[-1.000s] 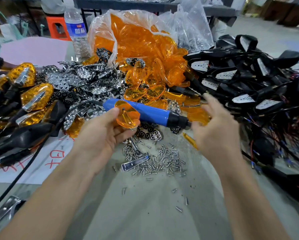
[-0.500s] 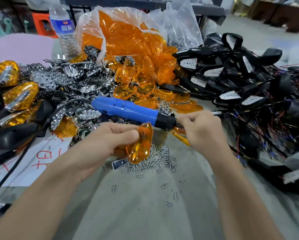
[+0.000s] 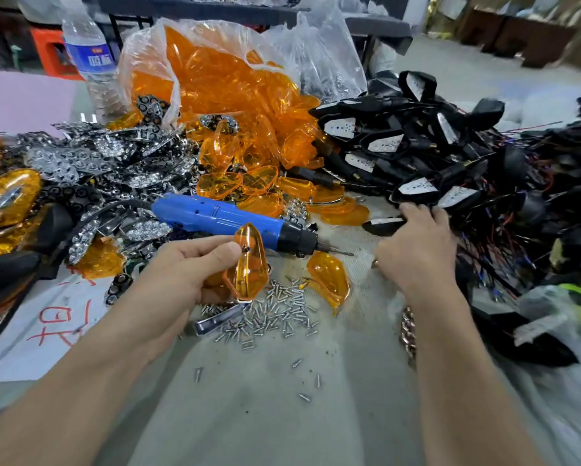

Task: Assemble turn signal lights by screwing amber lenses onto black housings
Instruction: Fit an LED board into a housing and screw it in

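My left hand (image 3: 178, 274) pinches an amber lens (image 3: 248, 264), held on edge above a scatter of small screws (image 3: 272, 314). Out at the edge of the pile of wired black housings (image 3: 450, 156), my right hand (image 3: 420, 247) has its fingers curled over one black housing (image 3: 383, 225) with a white insert. A blue electric screwdriver (image 3: 228, 218) lies on the table between the hands, tip pointing right. Another loose amber lens (image 3: 329, 277) lies by the screws.
A clear bag of amber lenses (image 3: 215, 82) stands behind, a heap of chrome reflectors (image 3: 90, 159) to the left, finished lights (image 3: 6, 196) at the far left. A water bottle (image 3: 90, 58) stands at the back. White paper with red writing (image 3: 47, 317) lies lower left.
My right hand has moved from the screwdriver's tip out to the housing pile and taken a housing. The left hand still holds the lens, slightly raised.
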Action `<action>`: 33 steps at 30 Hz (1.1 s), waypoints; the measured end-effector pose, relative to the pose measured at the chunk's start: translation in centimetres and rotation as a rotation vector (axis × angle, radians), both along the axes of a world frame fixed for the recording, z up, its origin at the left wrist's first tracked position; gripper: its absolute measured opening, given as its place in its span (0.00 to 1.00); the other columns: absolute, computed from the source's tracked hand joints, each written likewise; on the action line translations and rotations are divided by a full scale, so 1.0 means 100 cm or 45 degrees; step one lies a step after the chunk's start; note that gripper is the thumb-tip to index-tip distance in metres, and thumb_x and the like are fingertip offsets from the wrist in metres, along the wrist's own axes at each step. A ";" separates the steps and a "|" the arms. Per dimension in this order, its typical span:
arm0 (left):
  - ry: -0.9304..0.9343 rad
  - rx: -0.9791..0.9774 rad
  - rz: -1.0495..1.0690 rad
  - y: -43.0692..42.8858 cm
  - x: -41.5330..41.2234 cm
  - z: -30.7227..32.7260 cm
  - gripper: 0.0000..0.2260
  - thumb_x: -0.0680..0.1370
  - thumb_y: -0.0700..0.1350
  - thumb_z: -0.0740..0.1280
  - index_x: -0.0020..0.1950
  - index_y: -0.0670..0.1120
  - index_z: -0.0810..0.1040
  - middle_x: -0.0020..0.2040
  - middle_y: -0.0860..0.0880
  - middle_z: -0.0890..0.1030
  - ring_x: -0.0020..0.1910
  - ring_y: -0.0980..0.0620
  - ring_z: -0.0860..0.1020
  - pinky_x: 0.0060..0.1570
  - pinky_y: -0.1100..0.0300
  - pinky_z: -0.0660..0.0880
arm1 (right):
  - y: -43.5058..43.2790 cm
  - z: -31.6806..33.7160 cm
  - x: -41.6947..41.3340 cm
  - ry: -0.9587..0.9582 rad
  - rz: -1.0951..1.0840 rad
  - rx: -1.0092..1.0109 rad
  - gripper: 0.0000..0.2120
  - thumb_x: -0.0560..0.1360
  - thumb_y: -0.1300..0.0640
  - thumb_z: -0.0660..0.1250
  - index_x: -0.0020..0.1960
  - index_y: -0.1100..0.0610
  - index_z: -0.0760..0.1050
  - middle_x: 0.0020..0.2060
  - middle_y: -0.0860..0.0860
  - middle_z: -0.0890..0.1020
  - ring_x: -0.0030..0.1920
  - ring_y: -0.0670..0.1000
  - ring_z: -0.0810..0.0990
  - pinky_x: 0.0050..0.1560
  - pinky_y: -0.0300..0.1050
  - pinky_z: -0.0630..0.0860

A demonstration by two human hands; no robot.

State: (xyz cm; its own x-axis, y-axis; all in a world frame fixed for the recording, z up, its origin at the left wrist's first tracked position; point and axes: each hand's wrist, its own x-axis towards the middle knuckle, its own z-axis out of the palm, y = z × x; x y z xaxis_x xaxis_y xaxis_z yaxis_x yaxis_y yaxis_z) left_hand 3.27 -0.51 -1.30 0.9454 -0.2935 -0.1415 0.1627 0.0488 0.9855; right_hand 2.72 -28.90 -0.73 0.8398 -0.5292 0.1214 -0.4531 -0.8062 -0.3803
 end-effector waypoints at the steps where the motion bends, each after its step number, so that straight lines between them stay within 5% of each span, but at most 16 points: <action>1: 0.001 0.008 0.007 0.000 0.000 -0.001 0.15 0.68 0.54 0.72 0.53 0.53 0.89 0.50 0.42 0.88 0.44 0.47 0.86 0.43 0.56 0.84 | -0.003 -0.002 0.000 0.145 0.037 -0.045 0.31 0.77 0.61 0.64 0.79 0.56 0.65 0.81 0.55 0.63 0.82 0.58 0.52 0.81 0.58 0.54; 3: 0.005 0.033 0.005 -0.002 0.000 -0.001 0.15 0.70 0.53 0.72 0.54 0.53 0.89 0.51 0.43 0.88 0.45 0.47 0.86 0.45 0.55 0.84 | -0.006 -0.006 -0.002 0.208 0.096 -0.070 0.26 0.77 0.62 0.65 0.74 0.54 0.72 0.79 0.54 0.65 0.81 0.60 0.54 0.79 0.58 0.58; 5: 0.004 0.051 -0.013 -0.003 -0.001 -0.002 0.13 0.70 0.53 0.71 0.53 0.55 0.89 0.50 0.43 0.88 0.45 0.46 0.87 0.47 0.53 0.85 | -0.006 -0.003 -0.004 0.010 -0.006 0.070 0.19 0.75 0.65 0.68 0.60 0.47 0.81 0.73 0.56 0.71 0.76 0.60 0.63 0.74 0.54 0.63; 8: 0.012 0.048 -0.034 -0.004 -0.003 -0.001 0.12 0.70 0.53 0.71 0.51 0.56 0.89 0.50 0.43 0.88 0.45 0.45 0.87 0.44 0.55 0.85 | -0.008 0.002 -0.006 -0.162 -0.050 0.069 0.14 0.75 0.63 0.73 0.44 0.42 0.83 0.59 0.53 0.82 0.69 0.55 0.71 0.74 0.50 0.60; 11: 0.001 0.047 -0.014 -0.004 -0.003 0.000 0.14 0.68 0.54 0.72 0.52 0.55 0.89 0.50 0.42 0.88 0.45 0.45 0.86 0.43 0.55 0.85 | -0.005 0.003 -0.008 -0.560 0.042 0.164 0.09 0.75 0.61 0.74 0.48 0.48 0.87 0.50 0.51 0.85 0.59 0.47 0.73 0.73 0.53 0.66; 14: -0.019 0.017 0.048 -0.003 -0.004 0.002 0.14 0.68 0.54 0.73 0.52 0.54 0.89 0.49 0.42 0.88 0.45 0.45 0.87 0.39 0.58 0.83 | 0.028 0.011 -0.014 -0.917 0.304 0.367 0.10 0.74 0.66 0.74 0.51 0.52 0.84 0.54 0.47 0.83 0.58 0.49 0.80 0.65 0.51 0.77; 18: -0.220 0.226 0.193 -0.005 -0.005 -0.001 0.07 0.74 0.45 0.76 0.48 0.58 0.89 0.45 0.50 0.89 0.44 0.50 0.88 0.46 0.54 0.83 | 0.094 0.008 -0.020 -0.800 0.779 0.382 0.11 0.75 0.63 0.69 0.53 0.49 0.78 0.67 0.46 0.80 0.70 0.46 0.74 0.74 0.45 0.68; 22: -0.547 0.615 0.361 -0.004 -0.015 0.004 0.15 0.65 0.59 0.69 0.50 0.69 0.85 0.43 0.63 0.87 0.44 0.63 0.85 0.49 0.52 0.81 | 0.125 0.002 -0.028 -0.781 0.888 0.359 0.09 0.75 0.58 0.70 0.54 0.50 0.78 0.57 0.45 0.83 0.59 0.47 0.78 0.59 0.54 0.78; 25: -0.704 0.374 0.297 -0.001 -0.015 0.004 0.14 0.70 0.48 0.69 0.53 0.55 0.87 0.43 0.53 0.87 0.45 0.56 0.84 0.49 0.51 0.81 | 0.131 -0.002 -0.031 -0.943 0.869 0.283 0.10 0.73 0.59 0.73 0.54 0.53 0.81 0.53 0.45 0.83 0.57 0.50 0.80 0.55 0.49 0.78; 28: -0.543 0.106 0.249 -0.004 -0.011 0.000 0.12 0.74 0.49 0.71 0.53 0.45 0.86 0.45 0.36 0.84 0.45 0.47 0.80 0.51 0.41 0.79 | 0.135 -0.005 -0.032 -0.978 0.834 0.280 0.12 0.71 0.58 0.76 0.54 0.55 0.85 0.55 0.47 0.85 0.56 0.51 0.81 0.57 0.46 0.78; 33: -0.370 0.062 0.403 -0.008 -0.004 -0.002 0.10 0.76 0.44 0.67 0.49 0.53 0.89 0.42 0.50 0.87 0.41 0.50 0.83 0.47 0.47 0.82 | 0.124 0.002 -0.033 -0.727 0.802 0.595 0.21 0.72 0.51 0.74 0.64 0.42 0.83 0.60 0.39 0.83 0.61 0.38 0.78 0.63 0.30 0.72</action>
